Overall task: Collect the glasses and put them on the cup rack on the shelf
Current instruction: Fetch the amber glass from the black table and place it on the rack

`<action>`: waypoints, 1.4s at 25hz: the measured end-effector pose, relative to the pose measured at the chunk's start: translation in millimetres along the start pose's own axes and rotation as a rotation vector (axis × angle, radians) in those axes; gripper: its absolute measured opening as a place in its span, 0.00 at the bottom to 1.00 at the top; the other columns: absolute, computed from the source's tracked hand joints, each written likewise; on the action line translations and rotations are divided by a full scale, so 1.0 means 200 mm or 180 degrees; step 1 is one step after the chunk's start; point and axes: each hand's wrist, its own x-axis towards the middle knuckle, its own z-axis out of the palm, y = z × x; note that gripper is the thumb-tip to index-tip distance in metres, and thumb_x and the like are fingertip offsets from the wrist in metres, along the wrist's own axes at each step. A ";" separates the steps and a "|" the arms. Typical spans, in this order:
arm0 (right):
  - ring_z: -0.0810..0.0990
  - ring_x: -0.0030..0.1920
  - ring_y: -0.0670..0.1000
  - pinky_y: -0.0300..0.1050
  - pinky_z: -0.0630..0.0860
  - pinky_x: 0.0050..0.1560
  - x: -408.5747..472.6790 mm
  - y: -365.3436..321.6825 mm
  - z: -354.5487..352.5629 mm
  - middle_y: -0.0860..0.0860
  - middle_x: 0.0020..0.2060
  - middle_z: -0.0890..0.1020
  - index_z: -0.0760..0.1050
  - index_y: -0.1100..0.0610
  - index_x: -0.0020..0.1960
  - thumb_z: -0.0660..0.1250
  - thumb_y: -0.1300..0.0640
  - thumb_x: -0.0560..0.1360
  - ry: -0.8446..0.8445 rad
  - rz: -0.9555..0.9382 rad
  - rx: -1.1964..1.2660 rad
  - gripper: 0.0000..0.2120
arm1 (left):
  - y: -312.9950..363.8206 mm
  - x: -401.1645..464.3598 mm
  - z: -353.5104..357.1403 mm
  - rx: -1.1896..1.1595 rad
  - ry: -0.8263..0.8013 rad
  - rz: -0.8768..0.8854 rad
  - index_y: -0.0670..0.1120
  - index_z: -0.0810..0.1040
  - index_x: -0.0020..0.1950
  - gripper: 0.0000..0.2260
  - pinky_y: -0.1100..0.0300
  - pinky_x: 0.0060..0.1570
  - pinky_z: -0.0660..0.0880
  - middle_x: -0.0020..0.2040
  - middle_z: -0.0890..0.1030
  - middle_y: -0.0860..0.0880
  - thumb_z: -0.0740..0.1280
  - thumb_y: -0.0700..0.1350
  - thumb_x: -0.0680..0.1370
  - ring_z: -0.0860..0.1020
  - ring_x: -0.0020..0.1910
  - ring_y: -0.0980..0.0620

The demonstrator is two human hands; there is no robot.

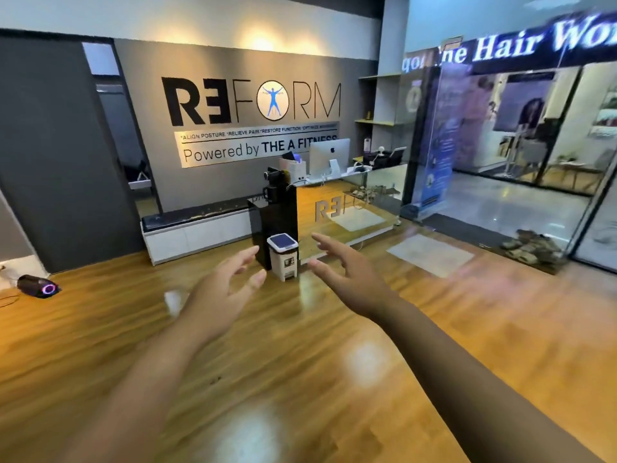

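Left hand (220, 282), right hand (347, 272) empty, fingers spread; glasses not discernible, frame motion-blurred.

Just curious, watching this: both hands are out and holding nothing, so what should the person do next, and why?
Probably walk toward the reception desk. The left hand and right hand are open and empty, and no glass shows within reach; any glasses are likelier near the desk.

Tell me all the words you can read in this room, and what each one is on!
"REFORM", first E backwards: grey wall.
"ALIGN POSTURE * RELIEVE PAIN * RESTORE FUNCTION": silver sign; its last words are too blurred.
"Powered by THE A FITNESS": same sign, partly behind the computer.
"RE...": wooden reception desk; the rest is faint.
"...ne Hair Wor...": shopfront sign, cut off.
Blue banner: too small to read.
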 end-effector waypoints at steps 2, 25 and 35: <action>0.72 0.73 0.45 0.49 0.72 0.70 0.11 0.15 -0.13 0.45 0.74 0.75 0.66 0.39 0.80 0.63 0.30 0.77 0.0126 0.0087 -0.0075 0.34 | 0.01 0.22 0.16 -0.0035 -0.0089 0.0135 0.66 0.67 0.77 0.25 0.46 0.65 0.76 0.70 0.76 0.62 0.63 0.65 0.80 0.75 0.66 0.61; 0.73 0.72 0.45 0.47 0.72 0.67 1.25 1.69 -1.49 0.44 0.74 0.76 0.64 0.35 0.79 0.62 0.29 0.78 0.1593 0.1220 -0.1122 0.31 | 0.47 2.64 1.93 -0.1020 -0.1400 0.1441 0.58 0.70 0.77 0.23 0.49 0.64 0.76 0.68 0.78 0.56 0.67 0.54 0.82 0.77 0.64 0.57; 0.72 0.72 0.44 0.43 0.69 0.67 1.16 2.02 -2.13 0.45 0.74 0.76 0.67 0.41 0.80 0.62 0.31 0.78 0.2566 0.1794 -0.1742 0.33 | 1.11 3.15 2.71 -0.1331 -0.2054 0.2406 0.56 0.70 0.79 0.24 0.52 0.67 0.74 0.71 0.77 0.56 0.66 0.57 0.82 0.76 0.66 0.56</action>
